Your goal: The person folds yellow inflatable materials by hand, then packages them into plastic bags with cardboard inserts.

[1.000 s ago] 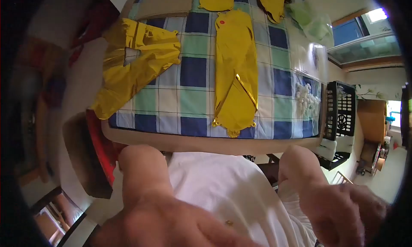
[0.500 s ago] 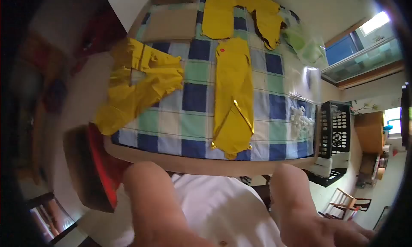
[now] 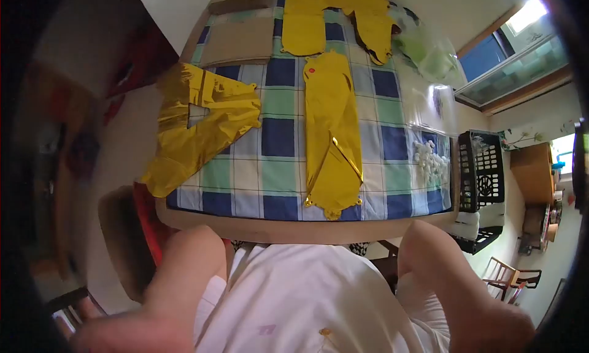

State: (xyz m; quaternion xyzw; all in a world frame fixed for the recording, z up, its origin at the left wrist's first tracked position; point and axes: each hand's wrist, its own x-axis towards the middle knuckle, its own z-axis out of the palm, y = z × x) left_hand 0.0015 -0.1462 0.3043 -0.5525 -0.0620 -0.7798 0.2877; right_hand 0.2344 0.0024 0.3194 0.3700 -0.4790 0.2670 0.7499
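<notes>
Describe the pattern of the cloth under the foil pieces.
The cloth is checked in navy, green, pale blue and cream, best seen in the head view.

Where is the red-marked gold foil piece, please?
In the head view, the red-marked gold foil piece lies centrally on the checked cloth, right of the holed foil piece.

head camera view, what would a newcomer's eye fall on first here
Probably the long gold foil piece lying in the middle of the checked cloth. Next might come the gold piece with a hole, reaching past the cloth's left edge, then the black crate beside the table on the right.
</notes>
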